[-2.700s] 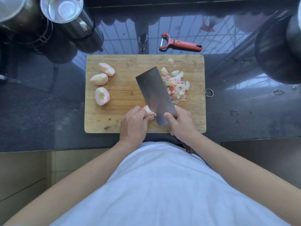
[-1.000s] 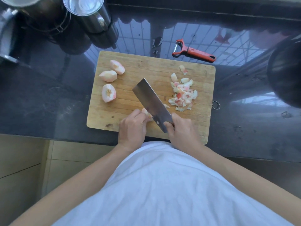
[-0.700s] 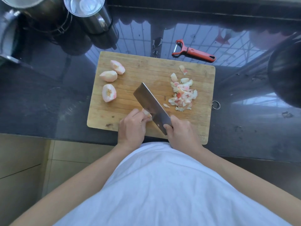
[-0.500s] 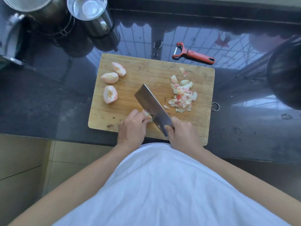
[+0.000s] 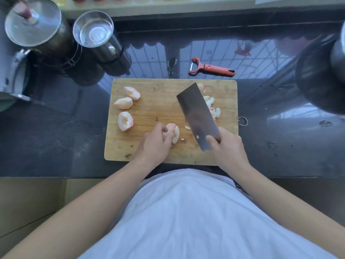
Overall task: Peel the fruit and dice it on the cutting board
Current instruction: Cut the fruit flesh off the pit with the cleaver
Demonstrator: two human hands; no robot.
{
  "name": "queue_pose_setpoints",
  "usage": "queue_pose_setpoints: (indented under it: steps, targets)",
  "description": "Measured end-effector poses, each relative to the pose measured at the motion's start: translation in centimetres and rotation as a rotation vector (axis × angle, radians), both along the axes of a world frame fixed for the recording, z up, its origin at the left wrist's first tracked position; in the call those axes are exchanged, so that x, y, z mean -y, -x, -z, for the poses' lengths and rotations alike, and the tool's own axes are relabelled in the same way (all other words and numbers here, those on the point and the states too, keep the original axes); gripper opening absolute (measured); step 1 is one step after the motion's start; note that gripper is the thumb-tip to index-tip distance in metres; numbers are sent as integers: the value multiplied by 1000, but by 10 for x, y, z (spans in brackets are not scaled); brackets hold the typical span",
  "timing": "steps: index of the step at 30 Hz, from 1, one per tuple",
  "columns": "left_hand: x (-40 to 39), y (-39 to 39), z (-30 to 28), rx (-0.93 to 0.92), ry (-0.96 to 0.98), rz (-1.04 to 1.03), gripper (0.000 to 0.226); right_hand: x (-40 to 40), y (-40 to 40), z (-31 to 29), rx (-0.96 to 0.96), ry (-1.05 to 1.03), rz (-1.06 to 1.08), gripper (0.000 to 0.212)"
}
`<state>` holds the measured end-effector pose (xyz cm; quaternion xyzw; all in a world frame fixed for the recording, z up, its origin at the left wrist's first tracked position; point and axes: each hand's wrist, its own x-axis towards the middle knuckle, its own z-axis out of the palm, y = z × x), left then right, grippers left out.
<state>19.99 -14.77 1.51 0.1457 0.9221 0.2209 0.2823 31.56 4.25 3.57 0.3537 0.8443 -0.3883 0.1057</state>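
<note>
Fruit piece (image 5: 174, 132) sits near the front of the board (image 5: 149, 148), with the left hand (image 5: 155, 143) curled round it. The right hand (image 5: 226, 147) grips the knife (image 5: 197, 114), lifted beside it. The person should tuck the fingertips back and cut straight down in even bits. Three wedges (image 5: 125, 107) wait at the left, and dice (image 5: 213, 109) lie partly behind the blade. At the back, a lidded pot (image 5: 33, 25) hides what is inside; the steel cup (image 5: 93, 28) looks empty.
</note>
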Motion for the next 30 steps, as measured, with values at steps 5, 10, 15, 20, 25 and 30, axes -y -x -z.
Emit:
queue_pose_setpoints:
  steps: [5, 10, 15, 20, 25, 30]
  targets:
    - [4, 36, -12, -55, -4, 468, 44, 4, -9, -1, -2, 53, 25, 32]
    - [-3, 37, 0, 104, -18, 315, 17, 3, -14, -2, 17, 69, 51, 25]
    - [-2, 10, 6, 245, -172, -200, 14, 1, -8, -3, 39, 151, 94, 17]
    - [-1, -8, 11, 288, -299, -433, 17, 7, 11, 0, 117, 306, 91, 13]
    - [1, -9, 17, 239, -263, -339, 14, 12, 18, 2, 130, 306, 79, 13]
    - [0, -12, 20, 89, -221, -243, 7, 12, 17, 2, 72, 286, 74, 10]
